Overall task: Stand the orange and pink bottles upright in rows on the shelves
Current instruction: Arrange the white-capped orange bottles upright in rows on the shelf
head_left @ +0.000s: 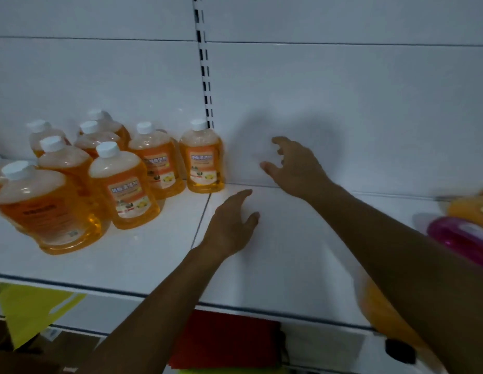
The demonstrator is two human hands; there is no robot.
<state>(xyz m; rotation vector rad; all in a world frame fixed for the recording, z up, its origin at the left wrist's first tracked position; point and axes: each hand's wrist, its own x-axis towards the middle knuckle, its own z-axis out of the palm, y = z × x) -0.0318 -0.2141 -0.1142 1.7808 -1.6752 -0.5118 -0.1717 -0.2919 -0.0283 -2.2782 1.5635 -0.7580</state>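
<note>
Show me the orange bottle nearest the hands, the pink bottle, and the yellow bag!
Orange plastic bottle (202, 157): head view, label.
Pink plastic bottle (461, 238): head view, side.
Yellow bag (29, 306): head view, middle.

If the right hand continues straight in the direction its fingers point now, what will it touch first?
Most likely the white back panel of the shelf. The right hand, holding nothing, points up and to the left toward it. The nearest orange bottle stands further left, probably outside that line, though depth is unclear.

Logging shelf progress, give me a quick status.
Both hands empty: left hand open, right hand loosely curled. Orange bottles upright at left. Pink bottle lying at right.
</note>
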